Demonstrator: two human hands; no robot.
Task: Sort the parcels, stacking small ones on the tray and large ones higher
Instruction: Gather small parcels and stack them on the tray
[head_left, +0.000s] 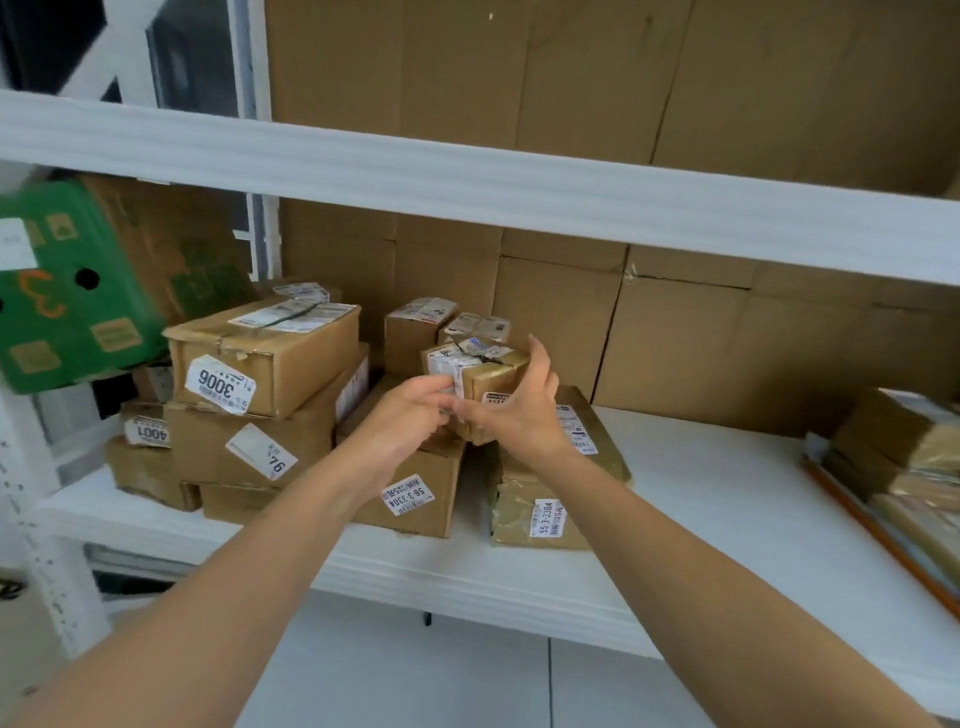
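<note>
A small taped cardboard parcel (480, 371) with torn labels sits on top of the parcel pile in the middle of the white shelf (717, 499). My left hand (410, 415) pinches its lower left front corner. My right hand (522, 400) lies against its right front side, with the fingers spread and a fingertip reaching above the top edge. At the shelf's right end stands an orange-rimmed tray (878, 535) holding several taped parcels (904, 441).
Larger boxes stack at the left, the top one labelled 3006 (265, 358). A green printed box (67, 291) leans at the far left. Boxes marked 56-3-3304 (415, 488) and 55-3-3304 (540, 514) lie under my hands. An upper shelf beam (467, 171) crosses overhead.
</note>
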